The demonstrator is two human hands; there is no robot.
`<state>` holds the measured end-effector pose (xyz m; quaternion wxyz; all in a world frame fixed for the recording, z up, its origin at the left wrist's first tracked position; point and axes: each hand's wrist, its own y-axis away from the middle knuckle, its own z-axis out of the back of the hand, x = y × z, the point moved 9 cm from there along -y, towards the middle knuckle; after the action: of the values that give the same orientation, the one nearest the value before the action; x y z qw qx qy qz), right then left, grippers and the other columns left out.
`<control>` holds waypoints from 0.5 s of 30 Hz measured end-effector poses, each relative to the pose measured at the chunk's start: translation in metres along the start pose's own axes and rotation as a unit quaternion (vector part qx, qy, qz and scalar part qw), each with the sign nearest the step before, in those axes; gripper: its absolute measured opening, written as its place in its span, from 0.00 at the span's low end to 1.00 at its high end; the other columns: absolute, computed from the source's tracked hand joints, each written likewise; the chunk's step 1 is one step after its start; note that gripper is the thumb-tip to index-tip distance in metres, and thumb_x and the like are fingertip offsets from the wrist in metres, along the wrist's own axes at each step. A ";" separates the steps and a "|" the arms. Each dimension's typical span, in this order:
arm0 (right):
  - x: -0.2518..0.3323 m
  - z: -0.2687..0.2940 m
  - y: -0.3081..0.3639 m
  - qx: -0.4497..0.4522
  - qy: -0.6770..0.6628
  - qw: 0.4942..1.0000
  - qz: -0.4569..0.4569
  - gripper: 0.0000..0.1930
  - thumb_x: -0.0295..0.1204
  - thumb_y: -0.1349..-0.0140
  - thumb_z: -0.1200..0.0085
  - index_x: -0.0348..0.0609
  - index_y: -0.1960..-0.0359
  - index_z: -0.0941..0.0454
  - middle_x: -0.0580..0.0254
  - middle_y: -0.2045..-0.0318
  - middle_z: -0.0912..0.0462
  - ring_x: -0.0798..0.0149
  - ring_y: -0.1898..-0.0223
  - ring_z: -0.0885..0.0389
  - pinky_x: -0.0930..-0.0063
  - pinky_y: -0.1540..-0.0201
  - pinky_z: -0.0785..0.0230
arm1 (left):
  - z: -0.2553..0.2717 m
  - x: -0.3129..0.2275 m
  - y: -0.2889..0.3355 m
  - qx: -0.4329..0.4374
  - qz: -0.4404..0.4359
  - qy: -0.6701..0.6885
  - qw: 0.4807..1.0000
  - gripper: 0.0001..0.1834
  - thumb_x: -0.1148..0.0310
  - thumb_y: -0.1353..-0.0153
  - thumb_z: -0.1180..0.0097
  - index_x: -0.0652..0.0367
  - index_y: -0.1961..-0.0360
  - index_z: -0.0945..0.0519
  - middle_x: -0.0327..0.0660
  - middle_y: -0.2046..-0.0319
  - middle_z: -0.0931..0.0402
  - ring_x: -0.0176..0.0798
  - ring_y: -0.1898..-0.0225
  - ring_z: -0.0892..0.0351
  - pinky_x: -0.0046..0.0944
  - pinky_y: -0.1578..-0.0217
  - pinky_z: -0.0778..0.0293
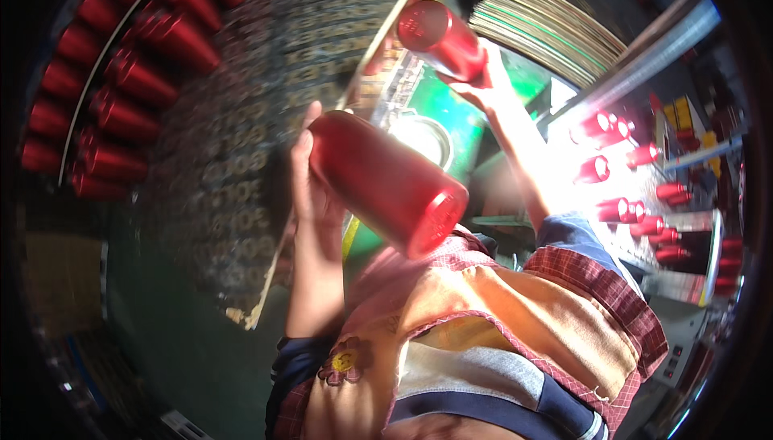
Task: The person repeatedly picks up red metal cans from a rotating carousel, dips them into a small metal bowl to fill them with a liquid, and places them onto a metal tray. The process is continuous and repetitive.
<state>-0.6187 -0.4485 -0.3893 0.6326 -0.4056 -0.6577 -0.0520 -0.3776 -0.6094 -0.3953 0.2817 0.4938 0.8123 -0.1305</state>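
One red cylinder is grasped by the left hand, whose palm and fingers are laid around its upper-left side. It is held aslant above the orange apron, with its round, flat end turned toward the lower right, where a raised marking is caught by the light. A second red cylinder is grasped by the right hand, which is reached farther out; its lower-right part is enclosed by the fingers, and its round end is pointed toward the upper left. The two cylinders are held apart from each other.

Beyond the hands, a green surface is seen, partly washed out by glare. A round pale object is partly hidden behind the nearer cylinder; its kind cannot be told. To the left, a long dark surface is covered with repeated pale markings, which are blurred. Past it, red containers are lined up in rows. At the top, a stack of thin sheets is piled. To the right, more red containers are spread out in strong light. The apron is trimmed with red check, is marked by a flower patch, and is worn with dark blue sleeves.
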 end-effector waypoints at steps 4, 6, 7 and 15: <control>-0.115 0.062 0.031 -0.311 -0.472 0.744 -0.357 0.21 0.36 0.46 0.38 0.51 0.50 0.28 0.58 0.54 0.22 0.53 0.51 0.21 0.45 0.48 0.22 | 0.005 0.109 -0.064 0.040 0.132 0.078 0.987 0.27 0.50 0.30 0.58 0.55 0.38 0.30 0.46 0.49 0.23 0.46 0.47 0.23 0.50 0.44 0.27; -0.132 0.098 0.009 -0.262 -0.453 0.786 -0.330 0.17 0.38 0.41 0.44 0.46 0.52 0.26 0.55 0.57 0.20 0.52 0.56 0.19 0.49 0.52 0.20 | 0.015 0.174 -0.120 -0.009 0.226 0.254 0.940 0.25 0.51 0.32 0.55 0.56 0.44 0.25 0.47 0.51 0.21 0.50 0.47 0.23 0.58 0.47 0.26; -0.140 0.110 0.008 -0.246 -0.436 0.811 -0.303 0.17 0.38 0.38 0.50 0.41 0.53 0.25 0.54 0.59 0.19 0.53 0.59 0.17 0.54 0.53 0.20 | 0.036 0.210 -0.132 -0.153 0.284 0.394 0.860 0.23 0.52 0.34 0.52 0.56 0.48 0.22 0.47 0.52 0.21 0.52 0.48 0.24 0.63 0.49 0.25; -0.207 0.128 0.015 -0.157 -0.604 0.675 -0.393 0.25 0.55 0.37 0.47 0.53 0.46 0.23 0.53 0.53 0.17 0.43 0.53 0.18 0.44 0.61 0.17 | 0.072 0.285 -0.202 -0.044 0.286 0.438 0.851 0.28 0.49 0.40 0.48 0.57 0.45 0.24 0.56 0.46 0.29 0.61 0.43 0.31 0.62 0.59 0.17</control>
<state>-0.7376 -0.4615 -0.6019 -0.0542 -0.1463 -0.9775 -0.1417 -0.6316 -0.5338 -0.6336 -0.0572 0.6968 0.6796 0.2220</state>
